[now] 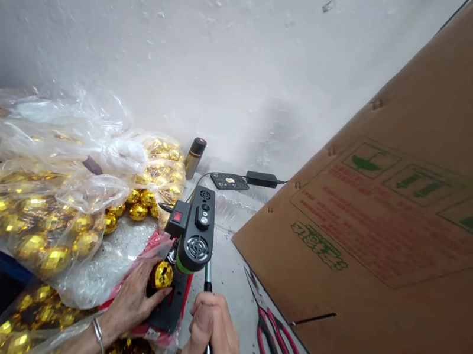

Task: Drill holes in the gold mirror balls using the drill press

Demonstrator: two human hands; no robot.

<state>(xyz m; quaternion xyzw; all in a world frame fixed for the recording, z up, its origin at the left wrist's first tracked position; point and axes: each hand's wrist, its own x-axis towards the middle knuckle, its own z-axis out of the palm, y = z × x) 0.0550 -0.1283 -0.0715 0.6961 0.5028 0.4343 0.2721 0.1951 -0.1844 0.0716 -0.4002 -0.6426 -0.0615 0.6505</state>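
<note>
My left hand (pixel 134 295), with a silver bangle at the wrist, is closed around a gold mirrored ball (pixel 164 275). Thumb and fingers keep the ball over the black base (pixel 167 315) of a small bench machine that looks like a mini drill press (pixel 200 225). Its black head, with round vents and a red switch, overhangs the ball's far side and hides any bit or tool there. My right hand (pixel 213 338) is wrapped around the machine's lever (pixel 208 280), a metal rod with a black grip, just right of the base.
Clear plastic bags of gold balls (pixel 50 219) crowd the left, with more at the front. A large cardboard box (pixel 381 224) leans in on the right. Red-and-black scissors (pixel 277 345) lie beside it. Behind are a spray can (pixel 194 158), a power adapter (pixel 262 179) and a cable.
</note>
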